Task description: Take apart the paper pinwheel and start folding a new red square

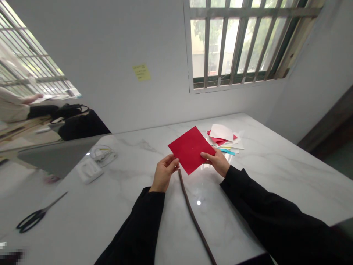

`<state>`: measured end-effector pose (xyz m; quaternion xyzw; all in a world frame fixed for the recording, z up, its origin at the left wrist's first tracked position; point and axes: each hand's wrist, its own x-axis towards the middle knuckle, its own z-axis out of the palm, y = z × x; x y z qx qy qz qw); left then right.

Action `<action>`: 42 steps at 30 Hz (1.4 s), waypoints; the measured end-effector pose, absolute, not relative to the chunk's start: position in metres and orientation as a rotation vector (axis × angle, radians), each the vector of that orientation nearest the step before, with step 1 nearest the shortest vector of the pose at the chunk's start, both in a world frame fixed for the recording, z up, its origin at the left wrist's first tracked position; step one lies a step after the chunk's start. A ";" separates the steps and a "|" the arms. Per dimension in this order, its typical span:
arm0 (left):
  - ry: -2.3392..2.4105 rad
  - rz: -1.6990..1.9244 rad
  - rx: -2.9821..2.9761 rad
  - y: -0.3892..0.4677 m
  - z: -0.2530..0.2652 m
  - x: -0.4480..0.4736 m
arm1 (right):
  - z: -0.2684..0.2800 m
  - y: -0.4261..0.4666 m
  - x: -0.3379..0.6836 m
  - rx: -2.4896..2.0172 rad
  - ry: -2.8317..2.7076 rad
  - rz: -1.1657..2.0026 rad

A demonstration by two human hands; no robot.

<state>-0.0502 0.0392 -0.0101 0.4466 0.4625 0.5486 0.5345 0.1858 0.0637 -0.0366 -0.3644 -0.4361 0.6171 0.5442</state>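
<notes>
A square sheet of red paper (190, 149) is held up above the marble-patterned table, turned so that one corner points down. My left hand (164, 172) pinches it at its lower left edge between thumb and fingers. On the opposite side, my right hand (216, 161) grips it near the right corner, with the thumb on the front and the other fingers behind. Below the paper, a thin dark brown stick (193, 217) runs down toward the near edge of the table, and its far end lies close to my left fingertips.
A pile of loose papers (222, 133), white, red and blue, lies behind my right hand. Black-handled scissors (41, 213) lie at the left, near a white box-like object (88, 170) and a coiled white cable (103, 154). A yellow note (141, 72) sticks to the wall.
</notes>
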 end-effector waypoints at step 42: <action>1.057 1.230 0.979 0.037 -0.003 -0.053 | -0.030 0.075 0.203 -0.842 -0.833 1.643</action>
